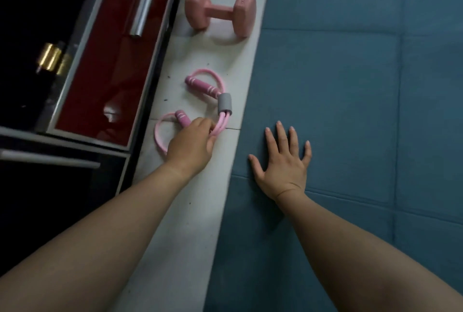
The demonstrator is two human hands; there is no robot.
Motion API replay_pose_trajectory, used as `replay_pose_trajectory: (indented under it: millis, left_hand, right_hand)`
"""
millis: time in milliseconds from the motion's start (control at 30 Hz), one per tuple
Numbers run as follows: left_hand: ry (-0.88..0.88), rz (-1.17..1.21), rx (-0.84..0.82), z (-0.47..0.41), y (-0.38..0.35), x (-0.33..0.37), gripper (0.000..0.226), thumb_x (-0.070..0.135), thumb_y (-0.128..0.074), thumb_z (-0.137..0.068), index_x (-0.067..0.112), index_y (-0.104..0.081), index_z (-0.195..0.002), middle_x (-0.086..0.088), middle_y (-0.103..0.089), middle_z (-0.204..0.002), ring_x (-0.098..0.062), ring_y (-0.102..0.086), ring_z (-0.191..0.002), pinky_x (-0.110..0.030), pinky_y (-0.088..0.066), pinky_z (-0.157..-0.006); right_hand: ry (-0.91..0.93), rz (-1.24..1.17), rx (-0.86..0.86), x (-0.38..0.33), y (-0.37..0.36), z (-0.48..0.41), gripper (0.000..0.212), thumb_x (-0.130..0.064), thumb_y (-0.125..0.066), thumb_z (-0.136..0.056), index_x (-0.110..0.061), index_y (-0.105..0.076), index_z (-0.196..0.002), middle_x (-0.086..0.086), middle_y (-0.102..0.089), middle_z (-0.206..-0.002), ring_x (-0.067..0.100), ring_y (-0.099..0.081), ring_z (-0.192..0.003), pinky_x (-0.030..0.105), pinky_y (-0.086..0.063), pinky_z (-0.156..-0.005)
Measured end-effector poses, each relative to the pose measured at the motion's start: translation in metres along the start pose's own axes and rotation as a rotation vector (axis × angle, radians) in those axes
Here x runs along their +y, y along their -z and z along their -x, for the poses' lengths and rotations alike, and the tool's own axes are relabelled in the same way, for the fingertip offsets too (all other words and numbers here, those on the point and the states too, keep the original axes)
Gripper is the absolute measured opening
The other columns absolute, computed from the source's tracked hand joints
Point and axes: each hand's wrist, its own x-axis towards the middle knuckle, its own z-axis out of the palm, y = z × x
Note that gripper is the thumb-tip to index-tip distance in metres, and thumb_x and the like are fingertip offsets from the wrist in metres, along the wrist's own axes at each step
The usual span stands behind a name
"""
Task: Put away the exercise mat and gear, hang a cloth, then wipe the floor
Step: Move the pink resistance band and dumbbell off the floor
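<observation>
A pink figure-eight resistance band [220, 101] with a grey middle sleeve and foam handles lies on the pale floor strip. My left hand [191, 146] is closed on its nearer loop, fingers pinching the tubes just below the grey sleeve. Farther along the strip rests a pink dumbbell [220, 12], untouched. The blue quilted exercise mat [350, 111] lies flat and covers the right side of the view. My right hand [284, 161] presses flat on the mat near its left edge, fingers spread, holding nothing.
A dark cabinet with a red-fronted drawer [107, 61] and a silver bar handle [141, 9] stands along the left of the floor strip [180, 211]. A gold cylindrical object [51, 57] shows in the dark area at far left. Small specks of dirt dot the floor.
</observation>
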Motion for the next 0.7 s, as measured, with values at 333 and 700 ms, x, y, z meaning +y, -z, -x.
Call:
replay_pose_trajectory:
  millis: [333,700]
  left_hand:
    - [0.142,0.003,-0.005,0.141,0.052,0.014,0.004,0.022,-0.056,-0.087,0.019,-0.054,-0.089,0.007,-0.059,-0.090,-0.013,-0.056,-0.075,-0.036,-0.046,-0.066]
    - [0.249,0.291,0.042,0.203,0.025,0.028,0.039,0.018,-0.054,-0.083,0.037,-0.039,-0.113,0.005,-0.068,-0.083,-0.009,-0.064,-0.079,-0.040,-0.052,-0.076]
  right_hand:
    - [0.151,-0.083,-0.037,0.019,0.011,0.011,0.068,-0.057,-0.042,-0.087,-0.022,-0.029,-0.144,-0.001,-0.012,-0.157,0.022,-0.003,-0.145,0.050,0.003,-0.114]
    - [0.323,0.054,-0.183,0.058,0.013,0.091,0.070,-0.060,-0.030,-0.091,-0.025,-0.011,-0.149,-0.003,0.002,-0.158,0.023,0.007,-0.145,0.046,0.005,-0.115]
